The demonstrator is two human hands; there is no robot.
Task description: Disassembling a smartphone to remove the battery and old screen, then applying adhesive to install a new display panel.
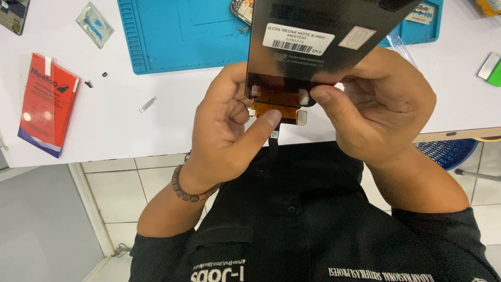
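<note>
Both hands grip the lower edge of a dark display panel point(318, 36), held up off the surface point(125, 120) and close to the body. The left hand point(224, 122) closes its fingers on the panel's left corner, thumb point(261, 128) pressed on the orange flex cable point(276, 104) that hangs below the edge. The right hand point(383, 107) pinches the right side, thumb point(329, 102) on the cable's upper end. The panel appears bare and not yet fitted to any phone body; its white labels are in place. Beyond lie a blue mat point(182, 36), a red packet point(47, 104) and a small sachet point(95, 23).
</note>
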